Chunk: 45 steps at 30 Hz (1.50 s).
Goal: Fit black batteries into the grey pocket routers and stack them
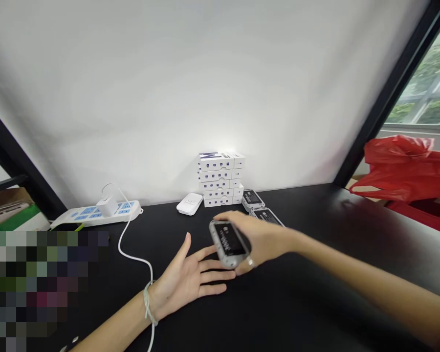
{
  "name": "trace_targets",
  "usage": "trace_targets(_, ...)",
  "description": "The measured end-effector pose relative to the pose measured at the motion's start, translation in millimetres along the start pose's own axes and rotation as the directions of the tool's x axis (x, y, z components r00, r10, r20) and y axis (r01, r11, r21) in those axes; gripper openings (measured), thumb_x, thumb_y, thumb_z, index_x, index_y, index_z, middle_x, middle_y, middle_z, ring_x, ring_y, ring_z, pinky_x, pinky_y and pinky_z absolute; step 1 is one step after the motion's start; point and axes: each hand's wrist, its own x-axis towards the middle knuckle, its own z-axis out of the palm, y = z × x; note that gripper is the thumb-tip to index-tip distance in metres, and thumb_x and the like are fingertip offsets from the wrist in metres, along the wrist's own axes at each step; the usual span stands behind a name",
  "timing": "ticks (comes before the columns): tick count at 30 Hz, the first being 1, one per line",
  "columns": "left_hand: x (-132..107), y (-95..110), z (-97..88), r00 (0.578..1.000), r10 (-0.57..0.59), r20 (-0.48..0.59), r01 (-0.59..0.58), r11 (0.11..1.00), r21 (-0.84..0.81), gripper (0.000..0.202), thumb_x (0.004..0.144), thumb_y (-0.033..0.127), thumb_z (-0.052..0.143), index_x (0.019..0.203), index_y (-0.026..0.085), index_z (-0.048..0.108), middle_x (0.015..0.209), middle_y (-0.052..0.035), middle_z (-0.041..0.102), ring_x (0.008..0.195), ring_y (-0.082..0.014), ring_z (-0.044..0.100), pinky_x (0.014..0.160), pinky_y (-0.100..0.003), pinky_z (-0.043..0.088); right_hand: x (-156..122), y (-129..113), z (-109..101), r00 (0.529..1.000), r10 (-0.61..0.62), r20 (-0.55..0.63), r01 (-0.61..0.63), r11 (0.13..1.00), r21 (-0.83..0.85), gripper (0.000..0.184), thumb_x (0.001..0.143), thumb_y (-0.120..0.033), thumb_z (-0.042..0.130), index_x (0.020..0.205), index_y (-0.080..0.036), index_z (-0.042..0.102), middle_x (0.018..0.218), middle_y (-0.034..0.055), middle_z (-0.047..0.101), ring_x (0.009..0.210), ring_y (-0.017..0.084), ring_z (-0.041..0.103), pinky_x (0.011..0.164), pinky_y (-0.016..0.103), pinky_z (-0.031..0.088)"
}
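The right hand [264, 239] is clamping its grip on a grey handheld device [229, 243] just above the left hand [185, 279], whose grip is spreading open over the black surface [352, 210]. Two similar devices [252, 199] are sitting upper centre, beside stacked white boxes [220, 178].

A plain white wall [190, 98] rises behind a black tabletop [315, 215], flanked by black posts [392, 93], while daylight enters through a window [425, 88] on the right.

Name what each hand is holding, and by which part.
The right hand grips a grey handheld device with a black face by its end nearest the wrist; the left hand lies open, holding nothing.
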Motion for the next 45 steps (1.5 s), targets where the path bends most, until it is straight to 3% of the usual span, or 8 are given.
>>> trace_targets(8,2.8,1.3,-0.7,1.000,-0.007,-0.022,0.007,0.999,0.038,0.070,0.070,0.068,0.033,0.118,0.018,0.046,0.118,-0.0174,0.056,0.119,-0.0328,0.048,0.113,-0.056,0.018,-0.7,127.7,-79.5,0.938,0.343,-0.043,-0.342,0.939,0.021,0.100,0.050,-0.053,0.071,0.133,-0.017,0.029,0.132,0.0092,0.027,0.125,0.021,0.031,0.105,0.032,0.037)
trace_targets(16,2.1,1.3,-2.4,1.000,-0.015,-0.013,0.015,0.999,0.050,0.069,0.071,0.066,0.030,0.118,0.018,0.045,0.118,-0.0177,0.055,0.120,-0.0325,0.048,0.112,-0.053,0.019,27.3,146.8,-76.7,0.936,0.348,0.043,-0.349,0.937,0.010,0.107,0.047,-0.054,0.072,0.138,-0.018,0.028,0.134,0.0077,0.024,0.124,0.019,0.033,0.108,0.028,0.036)
trace_targets(20,2.0,1.5,-2.7,1.000,-0.020,-0.011,0.021,0.999,0.046,0.065,0.073,0.063,0.030,0.119,0.018,0.044,0.119,-0.0176,0.055,0.120,-0.0324,0.047,0.111,-0.052,0.020,5.3,131.0,-65.3,0.900,0.410,-0.149,-0.414,0.910,0.007,0.100,0.062,-0.071,0.054,0.140,-0.020,0.018,0.133,0.0092,0.024,0.119,0.017,0.037,0.101,0.028,0.040)
trace_targets(24,2.6,2.1,-1.4,0.999,-0.035,-0.018,0.036,0.998,0.043,0.065,0.073,0.063,0.031,0.119,0.019,0.044,0.119,-0.0172,0.055,0.120,-0.0322,0.047,0.110,-0.051,0.022,-19.5,94.0,-32.3,0.802,0.525,-0.285,-0.580,0.799,-0.160,0.096,0.068,-0.080,0.036,0.138,-0.017,0.017,0.107,0.0128,0.045,0.094,0.019,0.050,0.083,0.035,0.043)
trace_targets(31,1.4,2.9,-0.1,0.998,-0.037,-0.049,0.039,0.997,0.060,0.066,0.072,0.064,0.033,0.119,0.019,0.044,0.118,-0.0164,0.056,0.119,-0.0319,0.048,0.111,-0.051,0.022,-35.4,44.8,-10.4,0.721,0.632,-0.284,-0.689,0.607,-0.397,0.076,0.071,-0.053,0.044,0.132,-0.015,0.022,0.088,0.0100,0.048,0.082,0.022,0.052,0.070,0.027,0.039)
trace_targets(34,1.9,2.1,-1.2,0.999,-0.029,-0.046,0.032,0.996,0.080,0.064,0.073,0.063,0.034,0.119,0.019,0.044,0.118,-0.0156,0.056,0.119,-0.0309,0.048,0.112,-0.052,0.021,-41.1,20.0,-7.2,0.777,0.541,-0.322,-0.627,0.713,-0.314,0.065,0.072,-0.052,0.042,0.124,-0.014,0.030,0.083,0.0065,0.049,0.070,0.011,0.049,0.064,0.016,0.033)
trace_targets(39,1.8,-0.5,0.3,1.000,-0.013,-0.008,0.013,0.996,0.092,0.057,0.075,0.060,0.032,0.119,0.027,0.044,0.125,-0.0079,0.051,0.119,-0.0269,0.048,0.116,-0.056,0.017,-24.2,-24.8,28.1,0.953,0.190,-0.235,-0.215,0.973,-0.085,0.048,0.075,-0.049,0.044,0.108,-0.015,0.040,0.086,0.0032,0.048,0.071,0.002,0.043,0.063,0.009,0.026)
trace_targets(45,1.5,2.0,4.1,0.986,0.152,-0.067,-0.149,0.988,0.047,0.056,0.072,0.066,0.035,0.118,0.037,0.044,0.130,0.0002,0.047,0.117,-0.0244,0.048,0.115,-0.059,0.021,16.9,-33.5,53.3,0.967,0.051,-0.249,-0.036,0.997,0.064,0.052,0.075,-0.050,0.049,0.122,-0.029,0.038,0.095,0.0037,0.045,0.093,0.008,0.039,0.077,0.014,0.032)
